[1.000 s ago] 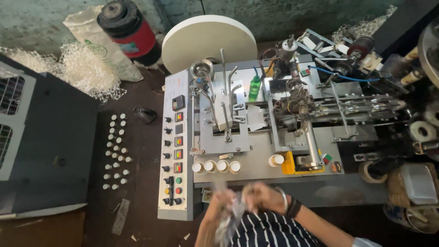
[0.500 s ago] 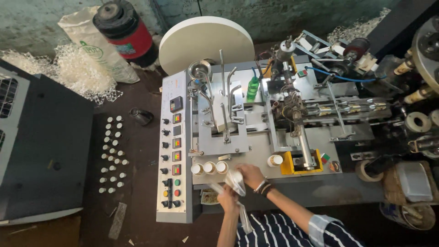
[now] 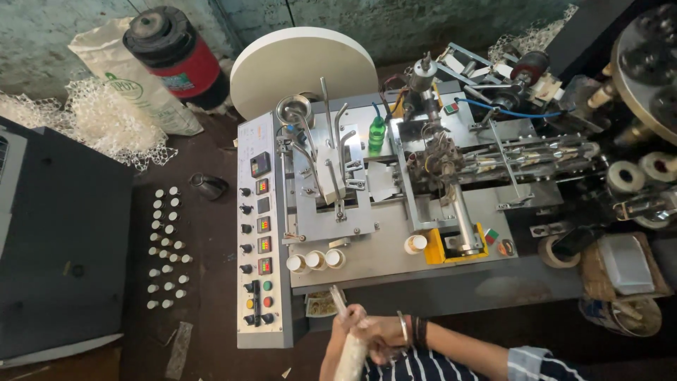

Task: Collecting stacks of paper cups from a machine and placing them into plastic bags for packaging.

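Both my hands are together at the bottom middle, just below the front edge of the grey cup-making machine (image 3: 367, 262). My left hand (image 3: 352, 319) and my right hand (image 3: 384, 331), with bangles on its wrist, grip a long white stack of small cups in a clear plastic sleeve (image 3: 350, 358). The sleeve's loose end (image 3: 337, 296) sticks up toward the machine. Three small white cups (image 3: 315, 260) stand on the machine plate just above my hands. A single cup (image 3: 415, 243) stands further right.
A control panel (image 3: 261, 233) with buttons and displays runs down the machine's left side. Behind it is a large white paper roll (image 3: 303, 63). Several small white cups (image 3: 166, 247) stand on the dark floor, beside a black cabinet (image 3: 56, 240). A red and black cylinder (image 3: 176, 56) stands at the back.
My hands rose to the machine's front edge with the plastic, then dropped back toward the bottom of the view. The sleeved stack now hangs lengthwise between them.
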